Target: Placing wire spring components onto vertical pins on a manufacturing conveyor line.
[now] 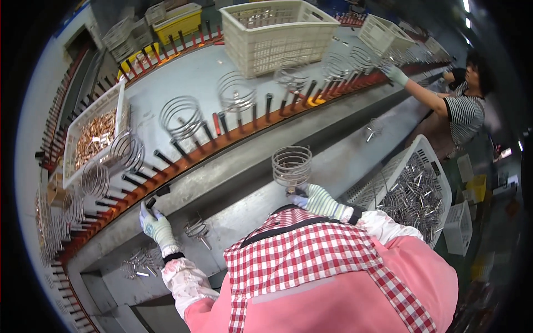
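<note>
Near the middle, my right hand (319, 201) grips a springy, light wire coil (291, 165) by its base; my left hand (155, 225) pinches a black peg (151, 203) at the rail.

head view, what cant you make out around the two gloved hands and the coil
- Right hand: fingertips and grip on the metal coil hidden behind the glove and checked apron.
- Left hand: whether it grips the black peg at its fingertips is too small to tell.
- Loose metal parts on the bench: too small and blurred to identify.
- Co-worker's gloved hand: what it holds is too small.
</note>
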Demonstrator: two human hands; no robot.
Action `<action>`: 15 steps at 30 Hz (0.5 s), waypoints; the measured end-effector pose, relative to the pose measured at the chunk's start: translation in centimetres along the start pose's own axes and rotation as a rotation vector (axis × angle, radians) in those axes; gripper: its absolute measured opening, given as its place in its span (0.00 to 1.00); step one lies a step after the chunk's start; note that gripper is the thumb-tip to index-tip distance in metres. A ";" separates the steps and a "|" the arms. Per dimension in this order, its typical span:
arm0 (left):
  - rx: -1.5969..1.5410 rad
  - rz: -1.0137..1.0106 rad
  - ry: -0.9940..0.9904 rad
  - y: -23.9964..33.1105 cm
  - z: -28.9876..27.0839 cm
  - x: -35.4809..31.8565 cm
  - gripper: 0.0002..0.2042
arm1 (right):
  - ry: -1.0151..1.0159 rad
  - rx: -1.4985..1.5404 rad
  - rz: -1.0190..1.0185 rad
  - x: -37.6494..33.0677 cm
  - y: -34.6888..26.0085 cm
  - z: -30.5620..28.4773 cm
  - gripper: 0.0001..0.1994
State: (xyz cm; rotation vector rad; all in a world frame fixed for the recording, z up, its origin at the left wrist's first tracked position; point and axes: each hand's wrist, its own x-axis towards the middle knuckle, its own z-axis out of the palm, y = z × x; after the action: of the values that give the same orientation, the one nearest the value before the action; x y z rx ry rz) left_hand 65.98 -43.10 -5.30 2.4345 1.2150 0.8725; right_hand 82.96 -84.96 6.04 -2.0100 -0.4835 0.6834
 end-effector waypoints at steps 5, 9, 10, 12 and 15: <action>0.021 0.123 0.007 3.8 0.8 -3.2 0.23 | -0.040 0.001 -0.004 0.6 -0.7 -1.0 0.17; -0.021 0.310 -0.034 8.7 1.7 -5.1 0.20 | -0.125 -0.079 -0.013 0.8 -2.2 -2.8 0.17; -0.052 0.357 -0.043 10.2 2.1 -5.2 0.19 | -0.122 -0.088 -0.043 0.9 -2.1 -3.4 0.17; -0.090 0.416 -0.151 12.7 2.7 -5.4 0.18 | -0.127 -0.085 -0.092 0.8 -2.2 -4.4 0.18; -0.079 0.474 -0.322 16.5 3.3 -5.1 0.16 | -0.132 -0.056 -0.042 0.5 -2.9 -6.4 0.20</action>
State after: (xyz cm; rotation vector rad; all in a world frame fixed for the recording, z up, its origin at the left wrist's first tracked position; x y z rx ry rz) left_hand 76.00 -57.09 -1.77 2.7048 0.4911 0.5853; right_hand 87.24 -87.41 11.13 -2.0091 -0.6274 0.7869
